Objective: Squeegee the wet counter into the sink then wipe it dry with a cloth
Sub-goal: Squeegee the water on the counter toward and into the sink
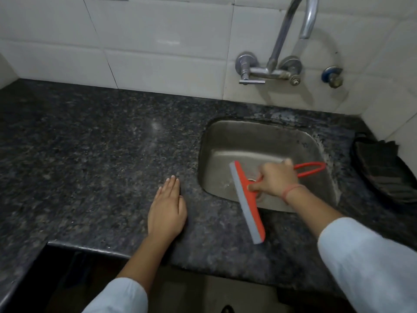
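My right hand (275,179) grips the handle of a red squeegee (248,203) with a grey rubber blade. The blade reaches from over the steel sink (252,141) down across the sink's front edge onto the dark speckled granite counter (94,141). Its red loop handle sticks out past my fingers over the basin. My left hand (168,208) lies flat, palm down, on the counter just left of the sink, holding nothing. A dark folded cloth (383,168) lies on the counter right of the sink.
A chrome wall tap (291,37) arches over the sink from the white tiled wall (158,41). A small valve (332,76) sits to its right. The counter's front edge (101,249) runs below my left wrist, with a dark gap beneath.
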